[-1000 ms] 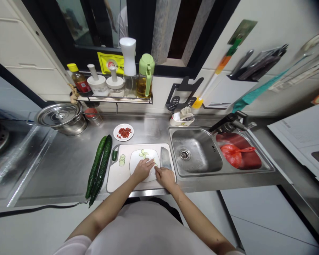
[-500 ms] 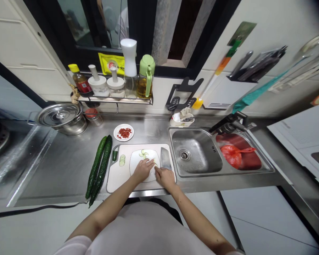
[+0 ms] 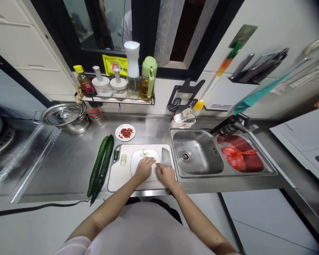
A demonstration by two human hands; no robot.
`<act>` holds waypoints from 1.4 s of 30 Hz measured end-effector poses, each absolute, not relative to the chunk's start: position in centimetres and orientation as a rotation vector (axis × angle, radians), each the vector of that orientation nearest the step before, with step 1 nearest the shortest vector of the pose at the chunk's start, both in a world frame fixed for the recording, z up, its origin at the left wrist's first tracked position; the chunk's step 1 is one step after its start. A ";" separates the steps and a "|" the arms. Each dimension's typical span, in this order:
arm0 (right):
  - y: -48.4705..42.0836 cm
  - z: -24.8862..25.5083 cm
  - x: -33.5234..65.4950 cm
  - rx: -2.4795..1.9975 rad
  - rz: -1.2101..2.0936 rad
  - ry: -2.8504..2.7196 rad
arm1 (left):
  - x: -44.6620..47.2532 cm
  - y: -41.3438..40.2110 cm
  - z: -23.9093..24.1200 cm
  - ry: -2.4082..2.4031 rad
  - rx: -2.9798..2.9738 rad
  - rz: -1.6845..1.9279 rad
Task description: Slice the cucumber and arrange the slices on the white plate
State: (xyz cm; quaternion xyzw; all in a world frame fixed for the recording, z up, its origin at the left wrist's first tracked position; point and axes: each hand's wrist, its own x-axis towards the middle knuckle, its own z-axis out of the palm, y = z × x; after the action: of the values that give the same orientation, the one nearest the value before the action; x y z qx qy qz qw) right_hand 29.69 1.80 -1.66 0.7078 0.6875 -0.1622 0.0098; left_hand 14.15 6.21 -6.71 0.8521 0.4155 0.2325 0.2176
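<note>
A white squarish plate (image 3: 135, 161) lies on a pale cutting board (image 3: 117, 180). Thin cucumber slices (image 3: 144, 153) are fanned on its far part. Over the plate, my left hand (image 3: 144, 169) has its fingers together, their tips meeting my right hand (image 3: 166, 175), whose fingers are curled in a pinch. A small pale cucumber slice (image 3: 156, 162) shows between the fingertips, mostly hidden. On the board's left lie a stack of round slices (image 3: 123, 159) and a dark green cucumber end piece (image 3: 116, 154). A broad knife blade (image 3: 166, 158) rests at the right, partly behind my right hand.
Two whole cucumbers (image 3: 103, 170) lie left of the board. Behind it stands a small dish (image 3: 119, 128) of red pieces. A steel sink (image 3: 199, 170) is at the right, with a red plastic bag (image 3: 233, 158) in its second basin. A lidded pot (image 3: 77, 126) stands back left.
Both hands have drawn closer together over the plate, and the slice at their fingertips is more covered. The whole view has shifted slightly; the board, knife and cucumbers lie as before.
</note>
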 end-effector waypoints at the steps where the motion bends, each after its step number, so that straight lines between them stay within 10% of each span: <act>1: 1.8 -1.6 29.9 2.253 -0.515 2.150 | 14.0 5.8 -6.4 1.177 2.334 0.682; 15: 3.2 -1.1 30.7 2.632 -0.680 2.387 | 2.1 4.2 -6.2 2.163 1.636 0.715; 42: 2.5 -1.8 31.0 2.958 -0.932 2.303 | 3.2 6.3 -5.6 2.048 1.343 0.821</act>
State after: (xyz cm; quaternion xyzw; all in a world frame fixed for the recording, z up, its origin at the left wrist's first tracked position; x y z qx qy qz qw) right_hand 30.99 2.48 -1.77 0.7164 0.5578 -0.2257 -0.3532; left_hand 3.23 6.27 -5.60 0.4999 0.7622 0.3054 0.2755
